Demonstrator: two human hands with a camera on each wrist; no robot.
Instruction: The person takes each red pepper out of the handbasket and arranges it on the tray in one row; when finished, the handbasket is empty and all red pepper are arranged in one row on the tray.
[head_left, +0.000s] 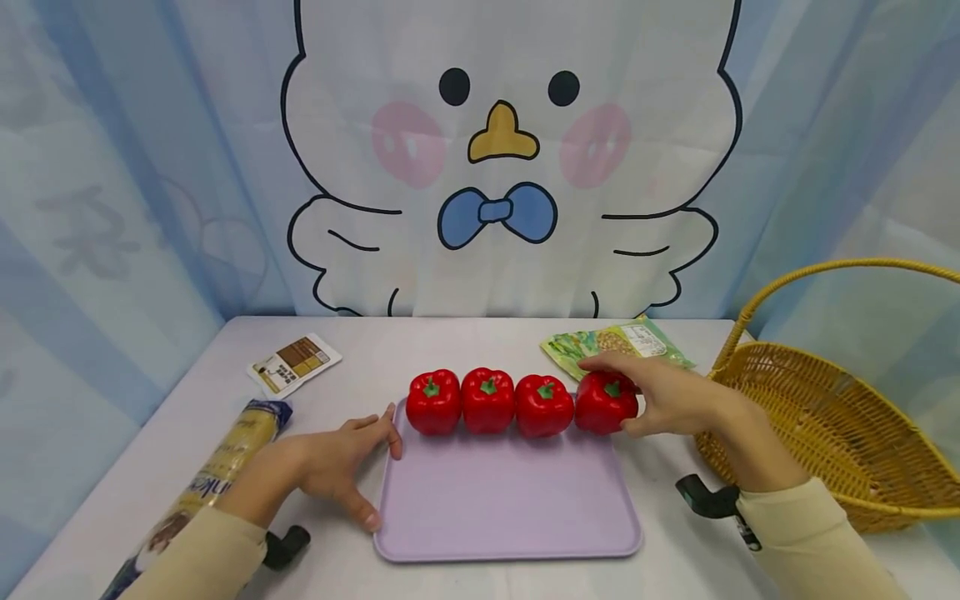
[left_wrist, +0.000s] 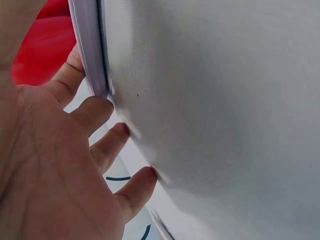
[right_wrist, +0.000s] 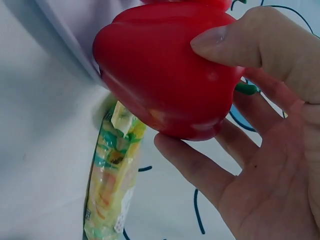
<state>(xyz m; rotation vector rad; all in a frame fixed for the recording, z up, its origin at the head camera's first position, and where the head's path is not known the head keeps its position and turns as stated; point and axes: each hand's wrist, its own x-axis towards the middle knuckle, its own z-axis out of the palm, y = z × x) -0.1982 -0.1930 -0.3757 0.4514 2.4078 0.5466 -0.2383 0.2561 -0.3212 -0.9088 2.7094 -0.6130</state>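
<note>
Along the far edge of a light purple tray (head_left: 510, 508) several red bell peppers (head_left: 487, 402) stand in a row, green stems up. My right hand (head_left: 675, 396) grips the rightmost bell pepper (head_left: 606, 403), thumb on its near side and fingers behind it. In the right wrist view that bell pepper (right_wrist: 165, 70) sits between thumb and fingers, at the tray's corner. At the tray's left side, my left hand (head_left: 337, 467) rests with its fingers spread. The left wrist view shows those fingers (left_wrist: 102, 112) touching the tray rim (left_wrist: 90, 45) and the tabletop.
A yellow wicker basket (head_left: 825, 417) with a tall handle stands at the right. Behind the peppers lies a green packet (head_left: 611, 340). On the left are a small brown-and-white packet (head_left: 295, 364) and a long gold-and-blue package (head_left: 217, 475). A printed curtain (head_left: 502, 275) hangs behind the table.
</note>
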